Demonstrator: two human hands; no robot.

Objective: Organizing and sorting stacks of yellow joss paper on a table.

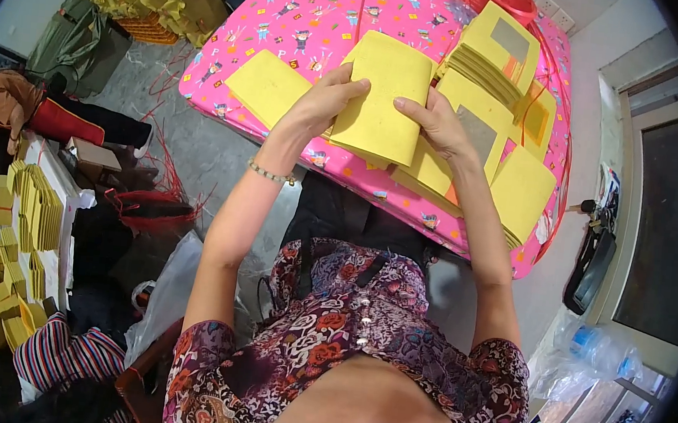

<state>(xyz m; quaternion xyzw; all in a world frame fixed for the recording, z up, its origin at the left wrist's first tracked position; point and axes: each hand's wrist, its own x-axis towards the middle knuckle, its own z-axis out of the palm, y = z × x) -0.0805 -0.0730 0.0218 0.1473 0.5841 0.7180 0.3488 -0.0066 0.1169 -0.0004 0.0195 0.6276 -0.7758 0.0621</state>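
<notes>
Basically both hands pinch the yellow paper stack (383, 93) above the pink counter (326, 6): left hand (321, 104), right hand (437, 123), fingers (351, 89) pressed flat; best keep edges squared.

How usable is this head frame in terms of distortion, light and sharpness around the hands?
Head view: strong fisheye, with a black rim at the corners and the pink table edge bowed. Light is even daylight, with no harsh glare. The left hand, right hand and the yellow paper stack they grip are sharp; the bundled yellow stacks at far left look softer and stretched.
</notes>
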